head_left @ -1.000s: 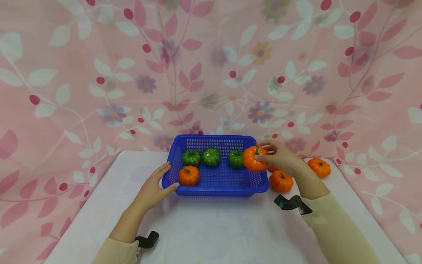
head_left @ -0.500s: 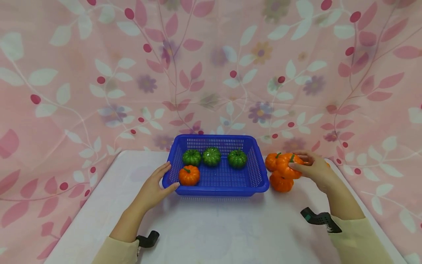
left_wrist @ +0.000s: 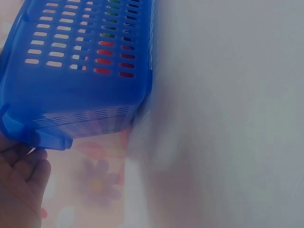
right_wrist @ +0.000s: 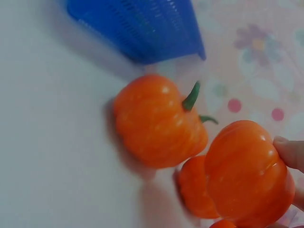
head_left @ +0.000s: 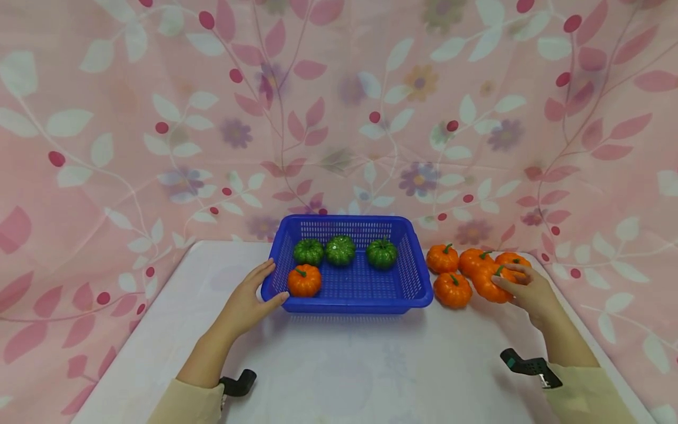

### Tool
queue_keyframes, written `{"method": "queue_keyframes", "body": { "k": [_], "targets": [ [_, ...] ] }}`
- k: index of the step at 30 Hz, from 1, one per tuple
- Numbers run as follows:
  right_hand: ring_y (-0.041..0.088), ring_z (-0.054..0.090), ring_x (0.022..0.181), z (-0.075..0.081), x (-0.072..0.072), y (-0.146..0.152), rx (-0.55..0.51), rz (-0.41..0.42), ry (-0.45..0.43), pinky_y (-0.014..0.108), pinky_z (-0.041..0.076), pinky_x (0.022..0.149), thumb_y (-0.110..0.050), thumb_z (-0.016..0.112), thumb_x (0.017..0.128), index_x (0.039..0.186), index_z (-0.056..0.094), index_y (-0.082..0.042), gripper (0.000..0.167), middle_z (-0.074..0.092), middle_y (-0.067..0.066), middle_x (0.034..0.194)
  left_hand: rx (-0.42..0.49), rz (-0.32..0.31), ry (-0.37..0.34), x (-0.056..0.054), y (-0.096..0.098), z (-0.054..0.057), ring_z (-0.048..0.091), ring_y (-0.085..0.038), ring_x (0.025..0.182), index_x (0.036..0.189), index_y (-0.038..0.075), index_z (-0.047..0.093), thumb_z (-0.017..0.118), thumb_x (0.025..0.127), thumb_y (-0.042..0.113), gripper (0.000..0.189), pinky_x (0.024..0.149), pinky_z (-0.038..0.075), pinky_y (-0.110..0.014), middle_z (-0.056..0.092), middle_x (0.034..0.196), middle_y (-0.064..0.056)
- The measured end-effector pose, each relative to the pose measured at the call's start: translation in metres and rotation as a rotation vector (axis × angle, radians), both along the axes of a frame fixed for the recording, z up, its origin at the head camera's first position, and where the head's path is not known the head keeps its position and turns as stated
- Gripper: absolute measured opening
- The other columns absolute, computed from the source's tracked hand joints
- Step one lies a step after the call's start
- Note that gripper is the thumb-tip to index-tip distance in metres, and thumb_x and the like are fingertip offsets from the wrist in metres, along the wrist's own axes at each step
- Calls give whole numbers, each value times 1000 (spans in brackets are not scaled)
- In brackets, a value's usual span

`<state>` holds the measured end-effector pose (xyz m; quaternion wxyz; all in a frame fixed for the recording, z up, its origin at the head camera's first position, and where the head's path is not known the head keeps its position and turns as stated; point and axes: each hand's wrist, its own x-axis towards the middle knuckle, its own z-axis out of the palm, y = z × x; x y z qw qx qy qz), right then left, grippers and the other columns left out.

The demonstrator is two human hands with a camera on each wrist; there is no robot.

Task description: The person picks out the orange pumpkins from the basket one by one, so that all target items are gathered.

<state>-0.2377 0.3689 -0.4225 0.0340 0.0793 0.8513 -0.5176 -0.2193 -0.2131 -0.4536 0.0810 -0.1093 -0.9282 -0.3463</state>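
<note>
In the head view my right hand (head_left: 535, 294) grips an orange toy pumpkin (head_left: 488, 285) with a green stem, low over the right side of the table. The right wrist view shows the held pumpkin (right_wrist: 247, 175) with fingertips on its side; whether its base touches the cloth I cannot tell. My left hand (head_left: 248, 306) holds the left end of a blue plastic basket (head_left: 349, 304), its fingers bent under the rim in the left wrist view. Inside the basket lie three green pumpkins (head_left: 340, 251) along the back and one orange pumpkin (head_left: 304, 281) at front left.
Several more orange pumpkins sit right of the basket, one of them (head_left: 452, 290) close to its front right corner and another (head_left: 442, 259) behind. A white cloth (head_left: 360, 365) covers the table. Behind it hangs a pink floral curtain (head_left: 339, 118).
My right hand has carried the orange pumpkin from the basket's right rim rightward and down, beside the other orange pumpkins. The left hand and the basket stay in place.
</note>
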Motion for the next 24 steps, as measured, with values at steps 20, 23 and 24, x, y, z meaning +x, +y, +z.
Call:
{"method": "queue_keyframes", "body": {
  "k": [20,23,24],
  "targets": [
    [34,50,110,-37,-10,15,10,-76,-157,28,58,78,-51,58,98,150,22,9,87,32,34,142,-1,0,-1,0,1,2,32,-39,146,153,5,41,75,88,47,84,114,29,-61,33,161,-10],
    [35,52,112,-40,-12,15,3,-64,-167,31,59,82,-51,57,99,150,21,10,87,33,34,142,-3,1,-4,0,0,2,32,-39,146,153,5,41,75,88,46,84,113,29,-61,33,161,-10],
    [36,52,113,-40,-12,15,7,-59,-168,32,59,82,-51,56,99,150,21,10,88,33,35,143,-4,2,-6,0,0,2,32,-39,146,153,5,41,75,88,46,84,113,30,-61,32,161,-11]
  ]
}}
